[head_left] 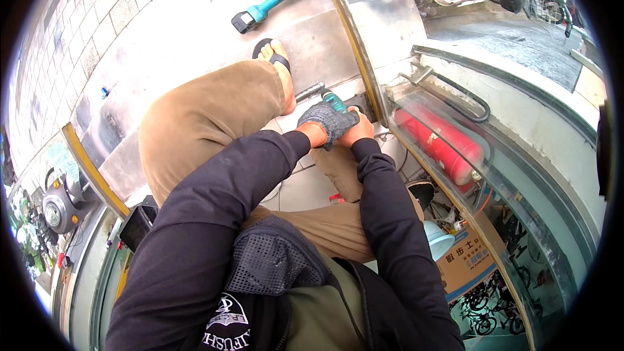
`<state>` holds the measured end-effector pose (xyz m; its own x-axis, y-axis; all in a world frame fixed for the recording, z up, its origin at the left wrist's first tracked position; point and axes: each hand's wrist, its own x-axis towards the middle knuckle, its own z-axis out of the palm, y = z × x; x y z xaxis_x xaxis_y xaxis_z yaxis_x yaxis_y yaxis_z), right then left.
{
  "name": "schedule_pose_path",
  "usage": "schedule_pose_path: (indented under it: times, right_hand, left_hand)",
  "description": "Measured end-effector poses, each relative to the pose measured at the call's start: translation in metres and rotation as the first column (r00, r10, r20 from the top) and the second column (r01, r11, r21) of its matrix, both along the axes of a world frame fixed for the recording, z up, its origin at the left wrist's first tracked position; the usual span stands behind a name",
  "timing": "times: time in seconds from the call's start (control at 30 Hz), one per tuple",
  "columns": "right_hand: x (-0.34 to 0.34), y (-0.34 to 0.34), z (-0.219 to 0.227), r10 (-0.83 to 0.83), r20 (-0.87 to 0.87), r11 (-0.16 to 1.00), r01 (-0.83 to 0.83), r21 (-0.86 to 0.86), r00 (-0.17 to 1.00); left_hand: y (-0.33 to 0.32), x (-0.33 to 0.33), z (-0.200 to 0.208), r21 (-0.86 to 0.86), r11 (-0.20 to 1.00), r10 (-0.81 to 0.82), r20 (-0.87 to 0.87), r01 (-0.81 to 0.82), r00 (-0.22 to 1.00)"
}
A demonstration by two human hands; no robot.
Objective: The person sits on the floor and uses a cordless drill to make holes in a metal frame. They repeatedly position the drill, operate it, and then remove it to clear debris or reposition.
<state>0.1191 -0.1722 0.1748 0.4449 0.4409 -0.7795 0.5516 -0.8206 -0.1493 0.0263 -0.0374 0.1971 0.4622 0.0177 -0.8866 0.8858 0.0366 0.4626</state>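
The left hand (pixel 329 125), wearing a grey knit glove (pixel 318 117), is clasping a teal tool (pixel 334 101); its upper end is poking out toward 11 o'clock while the glove is hiding the rest. The right hand (pixel 359 132) is curling in close at 3 o'clock; whether it is also grasping the tool, I cannot tell. A dark rod (pixel 310 91) is lying just past the glove at 11 o'clock, its exact kind hard to make out. Beyond a sandalled foot (pixel 278 57), a teal power tool with a black battery (pixel 274 4) is resting at 11 o'clock, its far end partly washed out by glare. At 3 o'clock, a red cylinder (pixel 445 146) is lying behind glass. Between 4 and 5 o'clock, the right sleeve (pixel 396 221) is partly covering a pale blue bowl (pixel 439 239), and a cardboard box (pixel 471 253) is sitting beyond, partly hidden.
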Motion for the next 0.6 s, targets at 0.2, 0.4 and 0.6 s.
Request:
schedule_pose_path:
  times: [0.2, 0.4, 0.6]
  right_hand:
    - [-0.011, -0.006, -0.011, -0.073, 0.05, 0.997, 0.071, 0.04, 0.996]
    - [-0.009, -0.006, -0.008, -0.1, 0.028, 0.995, 0.1, 0.014, 0.995]
    - [-0.011, -0.006, -0.007, -0.085, 0.027, 0.996, 0.084, 0.025, 0.996]
  left_hand:
    - [-0.006, 0.001, -0.009, 0.065, 0.998, 0.009, -0.027, -0.007, 1.0]
    - [0.0, 0.001, 0.001, 0.006, 0.999, 0.037, -0.008, -0.036, 0.999]
    - [-0.004, -0.002, -0.004, 0.055, 0.997, 0.058, -0.013, -0.057, 0.998]
